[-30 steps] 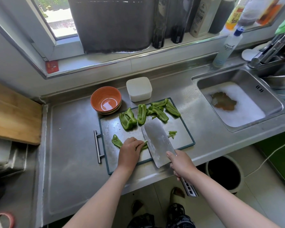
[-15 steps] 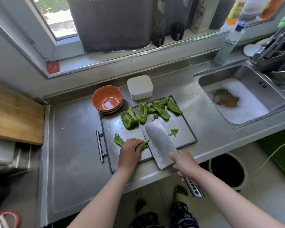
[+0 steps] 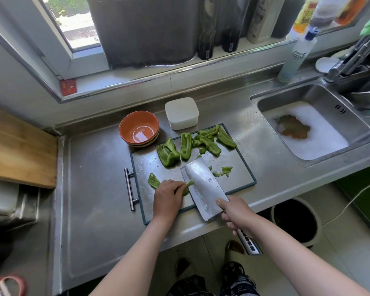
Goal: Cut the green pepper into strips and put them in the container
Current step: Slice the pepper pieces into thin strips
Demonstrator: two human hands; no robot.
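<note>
Hands, two: your left hand (image 3: pixel 168 199) rests on the near part of the cutting board (image 3: pixel 144 165), fingers curled down on one pepper piece (image 3: pixel 153 180) and pinning it, with the piece's right end poking out toward the blade. Your right hand (image 3: pixel 236 214) is wrapped round the handle of one cleaver (image 3: pixel 203 184), whose tilted blade stands just beside the left fingertips. Progress, as judged: early in the cutting. Nearly all the pepper is in big pieces, only scraps are cut, and nothing green shows in the container. Left to do: slice the held piece, then each large one, then carry every strip over. Count, left to right: orange bowls (image 3: pixel 138 129), stacked, at least two, on the counter at the board's far left corner; large pepper pieces (image 3: pixel 168 154), about five along the board's far edge, overlapping, so the count is not firm; container (image 3: pixel 181 113), one, white and square, just beyond that edge, lid on or off you cannot tell; slivers (image 3: pixel 223 170), perhaps three or four, right of the blade; sink (image 3: pixel 303 97), one, far right.
</note>
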